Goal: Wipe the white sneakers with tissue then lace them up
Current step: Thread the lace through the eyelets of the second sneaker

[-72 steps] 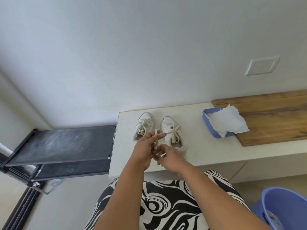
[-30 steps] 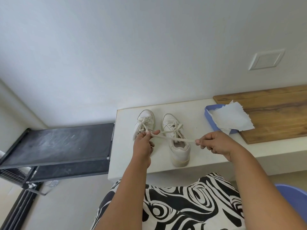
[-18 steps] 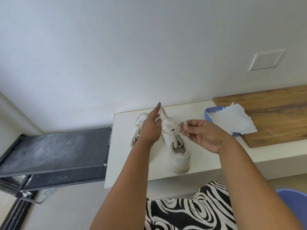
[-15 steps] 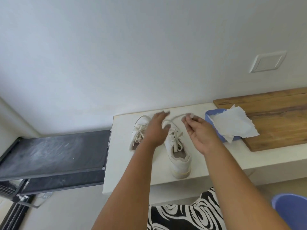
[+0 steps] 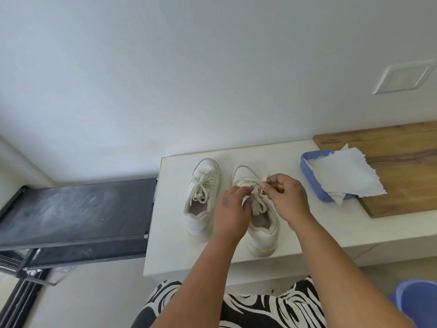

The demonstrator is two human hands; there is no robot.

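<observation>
Our right hand pinches the lace end over the right sneaker, which runs toe-away on the desk; our left hand curls beside the eyelets, its hold unclear.

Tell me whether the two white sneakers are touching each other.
Apart. The head view shows a strip of white bench top between the left sneaker and the right sneaker near the toes; the left hand covers the rest.
</observation>
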